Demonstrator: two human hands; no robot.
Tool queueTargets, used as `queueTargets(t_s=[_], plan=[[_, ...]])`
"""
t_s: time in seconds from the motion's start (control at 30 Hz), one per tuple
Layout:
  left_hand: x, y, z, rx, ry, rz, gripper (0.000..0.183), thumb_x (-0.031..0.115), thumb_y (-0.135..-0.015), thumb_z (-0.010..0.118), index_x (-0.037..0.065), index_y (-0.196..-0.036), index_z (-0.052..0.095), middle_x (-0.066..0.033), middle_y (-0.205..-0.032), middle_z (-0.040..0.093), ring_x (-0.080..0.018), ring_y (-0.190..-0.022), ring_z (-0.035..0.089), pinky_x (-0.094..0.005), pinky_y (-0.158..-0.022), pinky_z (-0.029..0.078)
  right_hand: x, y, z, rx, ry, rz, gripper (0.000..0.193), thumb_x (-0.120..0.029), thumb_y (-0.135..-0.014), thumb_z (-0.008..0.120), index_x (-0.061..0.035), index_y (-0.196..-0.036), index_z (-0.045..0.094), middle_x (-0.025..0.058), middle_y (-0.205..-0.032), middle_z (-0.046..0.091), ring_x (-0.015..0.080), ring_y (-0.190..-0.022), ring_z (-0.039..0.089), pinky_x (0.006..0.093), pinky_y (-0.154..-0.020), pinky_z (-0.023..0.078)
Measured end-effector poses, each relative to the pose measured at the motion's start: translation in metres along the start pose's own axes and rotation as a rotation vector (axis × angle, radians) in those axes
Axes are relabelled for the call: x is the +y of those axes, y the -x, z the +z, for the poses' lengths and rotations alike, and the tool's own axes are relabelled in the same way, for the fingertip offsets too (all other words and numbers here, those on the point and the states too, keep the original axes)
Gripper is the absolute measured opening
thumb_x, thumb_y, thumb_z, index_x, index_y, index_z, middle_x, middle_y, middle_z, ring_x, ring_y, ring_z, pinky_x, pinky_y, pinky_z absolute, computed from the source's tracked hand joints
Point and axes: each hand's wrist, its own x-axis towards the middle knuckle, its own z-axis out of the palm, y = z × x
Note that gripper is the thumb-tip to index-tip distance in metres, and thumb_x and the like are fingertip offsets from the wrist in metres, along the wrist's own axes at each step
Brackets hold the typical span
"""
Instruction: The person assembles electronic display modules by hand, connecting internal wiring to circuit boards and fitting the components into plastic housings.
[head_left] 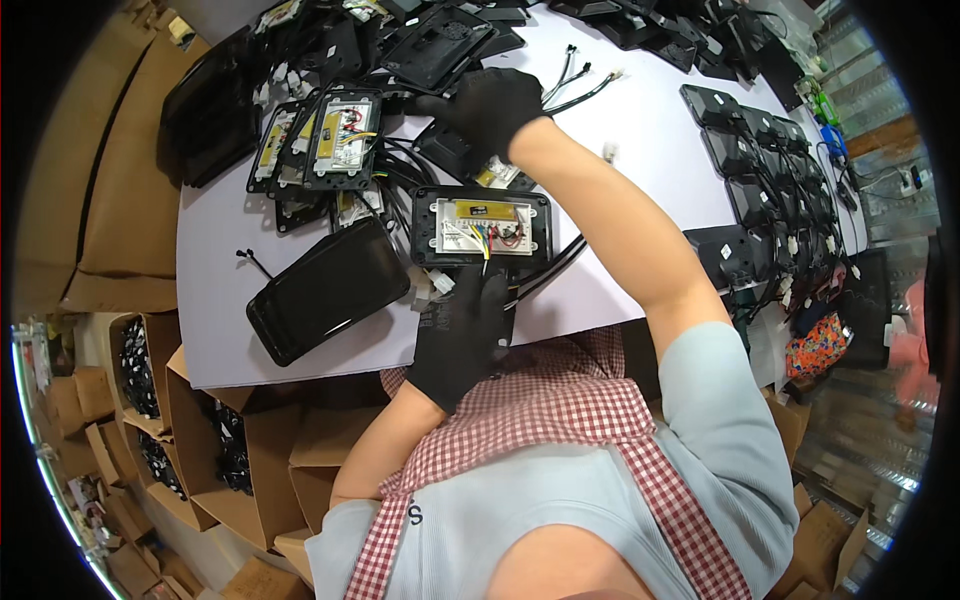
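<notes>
Black-gloved left fingers (pixel 494 290) meet the module (pixel 483 228) at its near edge, their grip unclear.

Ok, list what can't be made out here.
All in the head view:
- What the right hand touches: hidden by the hand itself.
- How the left hand's fingers meet the open panel: black on black.
- The far end of the casing pile: cut off by the top edge.
- Black things in the lower-left boxes: too small.

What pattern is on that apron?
The apron has dark red and white checks, showing best in the head view, the only one here.
</notes>
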Motion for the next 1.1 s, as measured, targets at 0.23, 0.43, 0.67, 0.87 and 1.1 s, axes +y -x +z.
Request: queueTargets(t_s=[0.23,0.43,0.67,0.87,1.1], plan=[[0.017,-0.006,-0.011,-0.133,0.059,-0.442,0.014,0.018,-0.095,0.059,0.008,-0.104,0.055,-0.0129,-0.077,0.063,-0.0323,-0.067,0.065,-0.0437,-0.056,0.050,0.048,0.006,0.011,0.356,0.148,-0.213,0.034,-0.045,-0.089,0.061,-0.0128,-0.090,0.071,0.0125,-0.084,0.070,0.0308,-0.080,0.070,0.0419,-0.070,0.055],[0.009,-0.005,-0.011,-0.004,0.159,-0.350,0.027,0.019,-0.087,0.067,0.008,-0.105,0.052,-0.0152,-0.090,0.064,-0.0352,-0.078,0.065,-0.0446,-0.060,0.050,0.058,0.098,-0.031,0.477,-0.450,-0.480,0.014,-0.023,-0.082,0.073,-0.0103,-0.080,0.067,0.0087,-0.067,0.060,0.0279,-0.069,0.064,0.0390,-0.059,0.049],[0.004,-0.008,-0.004,0.025,0.120,-0.230,0.040,0.013,-0.082,0.067,0.006,-0.118,0.052,-0.0156,-0.096,0.063,-0.0368,-0.084,0.064,-0.0444,-0.065,0.051,0.034,0.146,-0.022,0.297,-0.206,-0.707,0.023,-0.030,-0.081,0.073,-0.0098,-0.077,0.064,0.0077,-0.069,0.055,0.0278,-0.068,0.058,0.0403,-0.062,0.045],[0.013,-0.009,-0.004,-0.006,0.145,-0.354,0.035,0.009,-0.085,0.062,0.005,-0.119,0.054,-0.0171,-0.098,0.066,-0.0365,-0.084,0.066,-0.0432,-0.069,0.053,0.031,0.151,-0.016,0.220,-0.143,-0.667,0.019,-0.030,-0.085,0.067,-0.0132,-0.094,0.066,0.0060,-0.080,0.060,0.0245,-0.074,0.061,0.0385,-0.066,0.046],[0.012,-0.008,-0.003,0.021,0.158,-0.310,0.032,0.009,-0.084,0.060,0.007,-0.115,0.058,-0.0161,-0.098,0.067,-0.0347,-0.085,0.067,-0.0421,-0.067,0.052,0.021,0.151,-0.021,0.336,-0.064,-0.745,0.016,-0.025,-0.081,0.067,-0.0117,-0.087,0.063,0.0056,-0.080,0.059,0.0241,-0.075,0.061,0.0375,-0.065,0.047]])
